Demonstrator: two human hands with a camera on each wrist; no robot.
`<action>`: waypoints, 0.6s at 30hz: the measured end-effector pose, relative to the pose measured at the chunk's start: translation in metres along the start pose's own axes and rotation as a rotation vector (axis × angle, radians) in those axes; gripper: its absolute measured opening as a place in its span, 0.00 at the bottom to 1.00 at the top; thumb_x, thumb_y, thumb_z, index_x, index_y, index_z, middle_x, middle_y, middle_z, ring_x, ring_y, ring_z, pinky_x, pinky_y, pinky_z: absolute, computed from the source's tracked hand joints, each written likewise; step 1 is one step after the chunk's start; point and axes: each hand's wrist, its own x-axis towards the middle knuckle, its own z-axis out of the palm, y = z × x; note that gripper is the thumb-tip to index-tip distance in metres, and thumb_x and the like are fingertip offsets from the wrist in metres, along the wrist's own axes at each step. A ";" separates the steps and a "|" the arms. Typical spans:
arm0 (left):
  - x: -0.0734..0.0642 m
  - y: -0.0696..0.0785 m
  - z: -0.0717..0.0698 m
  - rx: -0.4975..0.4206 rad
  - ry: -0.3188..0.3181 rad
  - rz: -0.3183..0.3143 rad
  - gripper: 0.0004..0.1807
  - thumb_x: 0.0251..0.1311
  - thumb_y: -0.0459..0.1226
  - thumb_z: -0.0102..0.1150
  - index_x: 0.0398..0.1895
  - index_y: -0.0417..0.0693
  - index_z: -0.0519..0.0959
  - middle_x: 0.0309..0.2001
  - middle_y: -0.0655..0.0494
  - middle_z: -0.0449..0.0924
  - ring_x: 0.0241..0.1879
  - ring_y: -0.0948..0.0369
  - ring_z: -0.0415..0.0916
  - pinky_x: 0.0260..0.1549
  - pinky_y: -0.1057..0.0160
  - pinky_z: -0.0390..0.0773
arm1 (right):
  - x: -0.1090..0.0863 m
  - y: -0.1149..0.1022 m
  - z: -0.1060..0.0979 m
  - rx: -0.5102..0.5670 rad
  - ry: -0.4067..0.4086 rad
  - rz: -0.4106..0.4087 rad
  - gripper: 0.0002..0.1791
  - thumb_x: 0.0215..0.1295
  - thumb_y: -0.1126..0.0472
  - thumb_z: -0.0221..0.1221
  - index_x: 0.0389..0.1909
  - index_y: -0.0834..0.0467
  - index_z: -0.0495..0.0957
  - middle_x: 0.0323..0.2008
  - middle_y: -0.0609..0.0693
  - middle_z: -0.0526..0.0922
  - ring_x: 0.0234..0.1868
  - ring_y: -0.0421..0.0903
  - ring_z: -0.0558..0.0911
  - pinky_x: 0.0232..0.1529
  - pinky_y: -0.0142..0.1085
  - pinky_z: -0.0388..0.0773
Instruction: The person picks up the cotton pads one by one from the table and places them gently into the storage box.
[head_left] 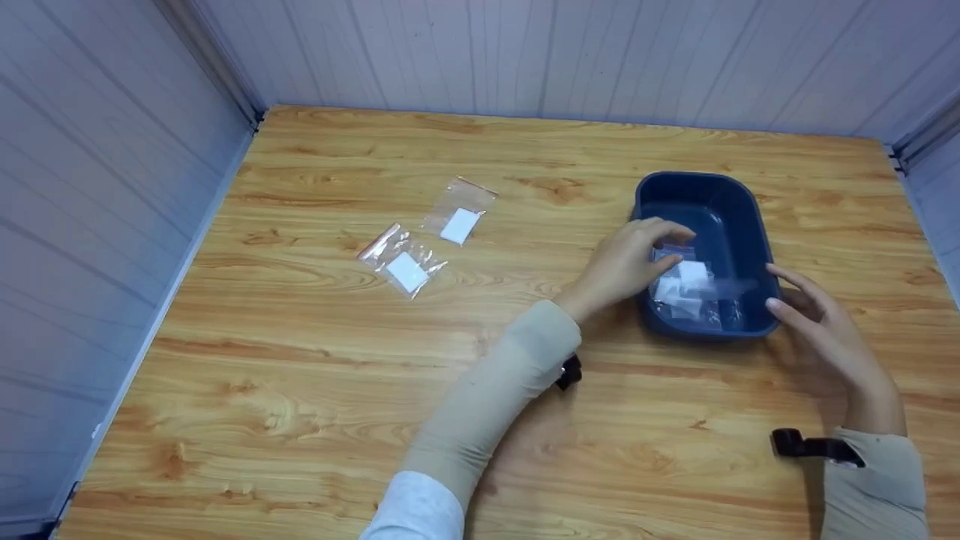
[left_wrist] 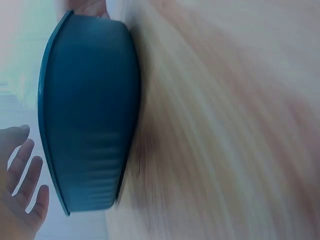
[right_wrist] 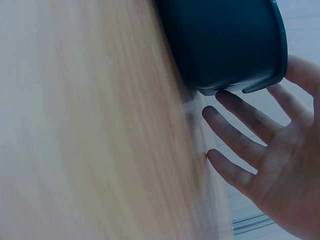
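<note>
So the person had tan sleeves (head_left: 487, 397) nearest the camera, each with a black wrist gadget sticking out. Right hand (head_left: 825, 322) was at the outside of a dark blue plastic bin (head_left: 754, 232), a couple of fingertips against the rim, fingers spread, not really clamping anything. Left hand (head_left: 637, 255) hung over the bin's other side, thumb and fingers apart, nothing pinched that I could see. Inside, at the near end, sat a pile of little zip bags (head_left: 679, 296) with white pieces in them. Farther left on the wood-look counter (head_left: 337, 390) lay one loose zip bag (head_left: 407, 271), and just beyond it another loose zip bag (head_left: 459, 225).

My guess at trouble: slick bags stacked loosely could slide over each other, and with such a light touch on the rim, a bump from the left wrist might've shoved the bin sideways.

Couldn't count the pile: the bags overlapped and a see-through bit was a smear. Both wrist views only got the bin's outside, and the left hand partly blocked its near-left edge.
</note>
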 end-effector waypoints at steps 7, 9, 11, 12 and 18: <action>-0.008 -0.013 -0.021 0.003 0.037 -0.056 0.18 0.67 0.40 0.62 0.60 0.55 0.79 0.54 0.65 0.79 0.51 0.69 0.74 0.48 0.76 0.69 | 0.002 0.001 0.001 0.008 0.002 -0.010 0.29 0.76 0.59 0.52 0.75 0.50 0.60 0.65 0.48 0.70 0.57 0.27 0.71 0.50 0.18 0.68; -0.012 -0.018 -0.028 0.015 0.054 -0.057 0.18 0.67 0.40 0.63 0.59 0.54 0.79 0.53 0.64 0.80 0.49 0.68 0.74 0.46 0.75 0.70 | 0.002 0.002 0.001 0.008 0.001 -0.014 0.29 0.76 0.60 0.52 0.75 0.51 0.60 0.65 0.47 0.70 0.57 0.27 0.71 0.51 0.18 0.68; -0.017 -0.023 -0.036 0.026 0.074 -0.054 0.18 0.67 0.40 0.63 0.59 0.54 0.79 0.54 0.63 0.80 0.48 0.68 0.74 0.45 0.74 0.71 | 0.003 0.003 0.001 0.008 0.002 -0.017 0.29 0.76 0.60 0.52 0.75 0.51 0.60 0.64 0.46 0.70 0.57 0.27 0.71 0.51 0.18 0.68; -0.019 -0.024 -0.039 0.036 0.083 -0.050 0.18 0.67 0.41 0.62 0.59 0.54 0.79 0.54 0.62 0.80 0.49 0.68 0.75 0.46 0.74 0.71 | 0.003 0.003 0.001 0.008 0.003 -0.016 0.29 0.76 0.60 0.52 0.75 0.51 0.60 0.64 0.46 0.70 0.57 0.27 0.71 0.51 0.18 0.68; -0.032 -0.032 -0.056 0.065 0.107 -0.040 0.17 0.67 0.42 0.62 0.57 0.54 0.80 0.55 0.62 0.80 0.49 0.66 0.75 0.47 0.71 0.72 | 0.003 0.003 0.000 -0.002 0.006 0.001 0.29 0.76 0.58 0.53 0.75 0.50 0.60 0.64 0.47 0.70 0.56 0.27 0.71 0.50 0.18 0.67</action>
